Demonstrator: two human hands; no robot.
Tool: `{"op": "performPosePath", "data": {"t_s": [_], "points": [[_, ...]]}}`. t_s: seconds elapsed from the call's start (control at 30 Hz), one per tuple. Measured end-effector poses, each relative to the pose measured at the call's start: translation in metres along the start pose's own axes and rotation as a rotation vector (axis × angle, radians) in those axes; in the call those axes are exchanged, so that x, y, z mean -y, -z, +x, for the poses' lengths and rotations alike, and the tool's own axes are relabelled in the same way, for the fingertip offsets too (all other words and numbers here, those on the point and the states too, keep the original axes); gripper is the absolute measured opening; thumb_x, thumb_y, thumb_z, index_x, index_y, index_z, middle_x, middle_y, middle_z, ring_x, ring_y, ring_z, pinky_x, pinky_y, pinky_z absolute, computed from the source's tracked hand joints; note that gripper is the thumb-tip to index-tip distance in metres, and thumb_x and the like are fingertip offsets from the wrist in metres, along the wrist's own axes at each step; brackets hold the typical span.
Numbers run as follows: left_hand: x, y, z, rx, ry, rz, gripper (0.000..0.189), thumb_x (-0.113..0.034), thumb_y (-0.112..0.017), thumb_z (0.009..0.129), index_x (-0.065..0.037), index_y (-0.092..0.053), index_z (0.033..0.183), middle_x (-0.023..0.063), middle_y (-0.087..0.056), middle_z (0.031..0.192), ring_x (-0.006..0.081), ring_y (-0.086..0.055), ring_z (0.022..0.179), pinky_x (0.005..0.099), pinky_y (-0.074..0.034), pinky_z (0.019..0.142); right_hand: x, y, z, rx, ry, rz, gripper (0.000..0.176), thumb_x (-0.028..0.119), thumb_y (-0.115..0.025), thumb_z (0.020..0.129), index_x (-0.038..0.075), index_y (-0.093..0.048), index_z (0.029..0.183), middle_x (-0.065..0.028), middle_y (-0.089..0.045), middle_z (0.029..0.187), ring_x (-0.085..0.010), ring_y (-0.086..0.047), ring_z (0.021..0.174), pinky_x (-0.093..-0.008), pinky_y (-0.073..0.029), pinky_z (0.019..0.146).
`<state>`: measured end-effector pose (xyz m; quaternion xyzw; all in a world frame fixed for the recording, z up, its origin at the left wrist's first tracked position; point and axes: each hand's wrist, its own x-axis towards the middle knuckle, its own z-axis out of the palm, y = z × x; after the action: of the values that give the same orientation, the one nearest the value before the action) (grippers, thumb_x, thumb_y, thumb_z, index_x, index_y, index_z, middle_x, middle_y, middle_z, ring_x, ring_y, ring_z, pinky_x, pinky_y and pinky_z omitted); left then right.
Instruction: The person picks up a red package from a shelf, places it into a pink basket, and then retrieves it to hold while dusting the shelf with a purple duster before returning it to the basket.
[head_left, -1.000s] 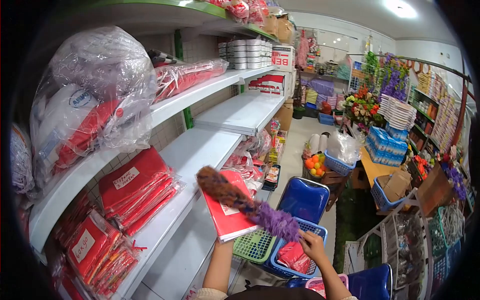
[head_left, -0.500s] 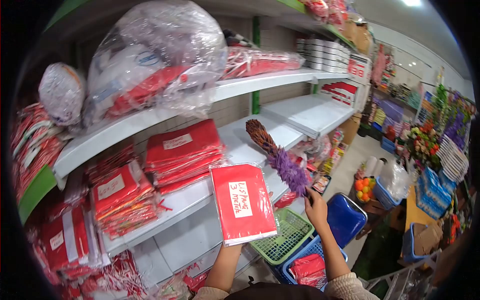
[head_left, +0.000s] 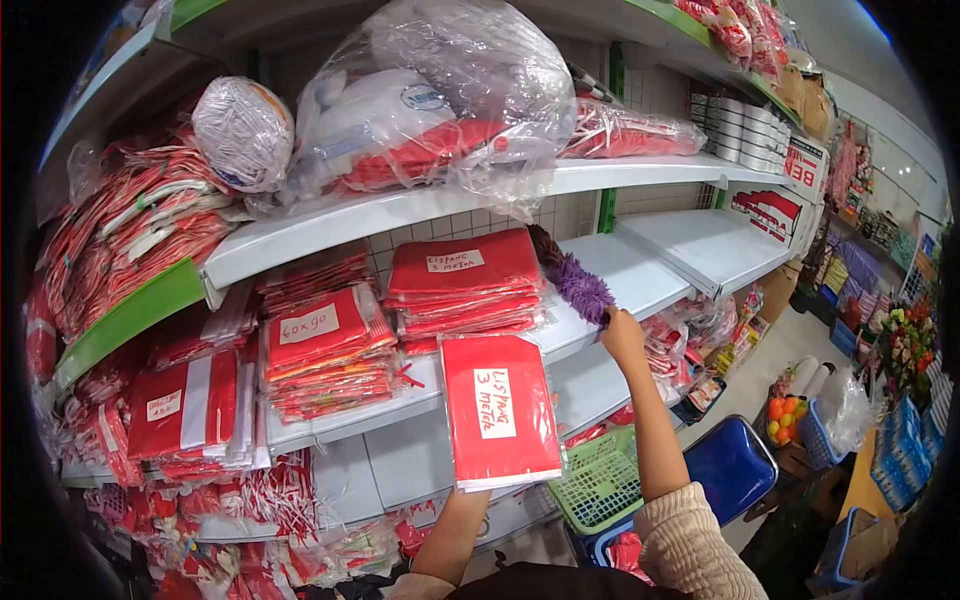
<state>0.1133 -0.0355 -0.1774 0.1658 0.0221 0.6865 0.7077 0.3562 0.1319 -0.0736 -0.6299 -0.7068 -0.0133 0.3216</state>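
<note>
Duster [head_left: 582,288] moved over shelf [head_left: 645,280], long axis slanting, tip [head_left: 541,243] up-left, right hand [head_left: 624,337] clenched on it

Basket [head_left: 597,483] below shelf [head_left: 420,205] | cartons [head_left: 775,212] at shelf's right end | yarn ball [head_left: 243,134] left

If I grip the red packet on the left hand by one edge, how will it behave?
The packet will probably bend or droop, being thin and flat. Its shiny clear sleeve may slip between fingers. That flat shape makes rolling unlikely.
</note>
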Motion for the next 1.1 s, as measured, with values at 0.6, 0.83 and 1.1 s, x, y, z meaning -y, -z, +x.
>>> {"op": "performPosePath", "data": {"t_s": [0.6,0.83,1.1], "points": [[0.045,-0.055,0.005,-0.086,0.233,0.62,0.078,-0.035,-0.053,0.09,-0.014,-0.003,0.146,0.018,-0.038,0.136,0.0275,-0.039,0.125,0.0374,-0.03,0.105,0.128,0.073,-0.195,0.256,0.069,0.923,0.068,0.03,-0.067,0.08,0.002,-0.037,0.134,-0.0224,-0.047,0.127,-0.0326,-0.051,0.112,-0.0364,-0.04,0.093],[0.026,-0.066,0.008,0.05,0.058,0.806,0.069,-0.026,-0.059,0.087,0.003,-0.023,0.139,0.0177,-0.05,0.127,0.0254,-0.049,0.118,0.0394,-0.032,0.103,0.063,0.049,-0.191,-0.043,-0.061,1.121,0.041,0.004,-0.055,0.086,-0.001,-0.044,0.126,-0.0116,-0.059,0.112,-0.0195,-0.057,0.1,-0.03,-0.044,0.086],[0.019,-0.073,-0.011,0.024,0.305,-0.043,0.076,-0.063,-0.038,0.087,-0.002,-0.041,0.133,0.0118,-0.047,0.133,0.0271,-0.047,0.118,0.0409,-0.036,0.102,0.074,0.046,-0.188,-0.036,-0.286,1.489,0.04,0.004,-0.059,0.085,-0.006,-0.046,0.122,-0.0122,-0.06,0.111,-0.0155,-0.059,0.096,-0.0276,-0.047,0.085]]}}
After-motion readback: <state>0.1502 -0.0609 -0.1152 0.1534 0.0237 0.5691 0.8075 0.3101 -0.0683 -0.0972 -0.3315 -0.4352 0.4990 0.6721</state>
